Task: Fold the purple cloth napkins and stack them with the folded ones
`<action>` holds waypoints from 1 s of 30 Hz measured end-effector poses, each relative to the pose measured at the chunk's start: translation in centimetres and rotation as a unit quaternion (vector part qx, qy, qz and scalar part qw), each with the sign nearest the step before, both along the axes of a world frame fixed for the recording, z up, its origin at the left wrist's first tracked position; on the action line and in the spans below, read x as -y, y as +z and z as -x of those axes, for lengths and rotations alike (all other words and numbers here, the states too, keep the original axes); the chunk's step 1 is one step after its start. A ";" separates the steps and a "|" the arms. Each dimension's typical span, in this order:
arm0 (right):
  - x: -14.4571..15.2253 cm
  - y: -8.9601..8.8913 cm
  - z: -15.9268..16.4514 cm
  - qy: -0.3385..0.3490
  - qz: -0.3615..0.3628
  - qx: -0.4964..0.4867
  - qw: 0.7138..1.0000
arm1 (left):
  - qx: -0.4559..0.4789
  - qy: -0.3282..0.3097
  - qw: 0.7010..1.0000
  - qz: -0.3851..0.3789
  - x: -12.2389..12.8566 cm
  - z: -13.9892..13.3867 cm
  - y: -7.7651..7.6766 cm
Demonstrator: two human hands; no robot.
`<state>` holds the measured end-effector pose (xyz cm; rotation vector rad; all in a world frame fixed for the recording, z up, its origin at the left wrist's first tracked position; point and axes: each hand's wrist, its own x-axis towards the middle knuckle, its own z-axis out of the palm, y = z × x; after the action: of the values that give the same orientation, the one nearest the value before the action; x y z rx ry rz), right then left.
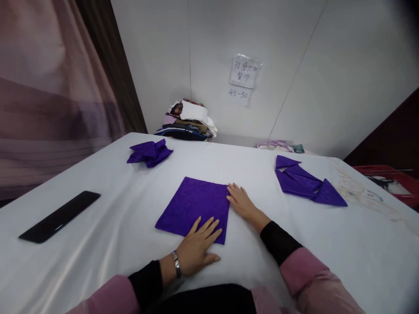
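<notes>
A purple cloth napkin (193,203), folded into a flat square, lies on the white-covered table (124,261) in front of me. My left hand (199,246) rests flat on its near edge, fingers spread over the cloth and thumb out to the right. At the napkin's far right corner, my right hand (240,200) touches the edge with its fingers stretched out. Neither hand grips anything. Part of the near edge is hidden beneath my left hand.
A folded purple napkin (149,152) stands at the back left, and another folded purple napkin (301,181) lies at the right. A black flat object (60,218) is on the left. Stacked clothes (190,120) sit beyond the far edge; a red basket (389,174) is at far right.
</notes>
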<state>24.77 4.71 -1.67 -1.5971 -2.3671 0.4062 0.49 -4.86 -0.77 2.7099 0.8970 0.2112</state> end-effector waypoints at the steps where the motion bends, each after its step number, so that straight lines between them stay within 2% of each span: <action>1: -0.2 -0.1 0.1 0.009 0.002 0.009 1.000 | 0.002 -0.001 1.000 0.004 0.1 0.0 -0.2; 6: -0.5 -0.9 0.0 0.018 0.001 0.040 0.999 | 0.006 0.001 1.000 0.016 0.2 0.1 -0.4; 10: -0.3 -0.6 -0.3 0.018 0.010 0.044 0.999 | 0.006 0.006 0.999 0.040 0.1 0.2 0.5; 13: 0.4 0.5 0.6 0.011 -0.002 0.049 0.999 | 0.010 0.057 0.998 0.028 -0.8 1.0 1.5; 15: 1.5 1.5 2.2 0.036 -0.030 0.046 0.998 | 0.008 0.114 0.993 -0.005 -1.7 2.0 1.6; 19: 4.8 2.5 6.7 0.160 -0.032 0.023 0.986 | -0.015 0.231 0.971 -0.064 -3.4 4.3 0.3; 22: 6.9 1.8 8.8 0.228 0.013 0.022 0.973 | -0.033 0.253 0.964 -0.078 -3.7 5.5 -1.0; 26: 7.6 0.5 9.2 0.235 0.045 0.030 0.970 | -0.046 0.252 0.964 -0.068 -3.5 5.7 -1.4; 30: 7.5 0.3 9.0 0.235 0.045 0.041 0.970 | -0.048 0.250 0.966 -0.055 -3.4 5.8 -1.1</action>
<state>15.80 -2.77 -1.36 -1.0863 -2.8227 0.5529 -5.30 -1.43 -1.90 2.5555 1.6344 0.2375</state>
